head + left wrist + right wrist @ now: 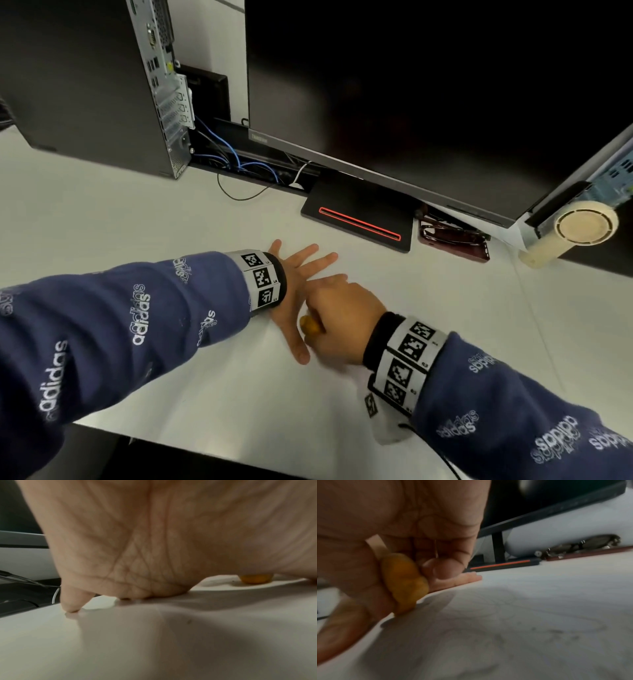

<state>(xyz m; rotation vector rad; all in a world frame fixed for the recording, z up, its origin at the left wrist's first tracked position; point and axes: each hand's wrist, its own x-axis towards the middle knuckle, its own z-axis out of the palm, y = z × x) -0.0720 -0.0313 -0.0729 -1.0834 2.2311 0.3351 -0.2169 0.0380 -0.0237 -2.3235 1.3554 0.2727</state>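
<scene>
My left hand (295, 270) lies flat on the white desk (144, 219), palm down, with its fingers spread toward the monitor stand. My right hand (342, 317) sits over its thumb side and grips a yellow-orange rounded handle (310, 325). In the right wrist view the handle (404, 580) is lobed and wrapped by my fingers, with its lower end close to the desk. Whatever is fixed to the handle is hidden inside the fist. In the left wrist view my left palm (154, 540) presses the desk, and the handle (255, 579) shows beyond it.
A black computer tower (85, 75) stands at the back left with blue cables (236, 161) behind it. A dark monitor (428, 85) sits on a black base with a red stripe (359, 222). A dark red case (455, 240) and a cream fan (582, 226) lie right.
</scene>
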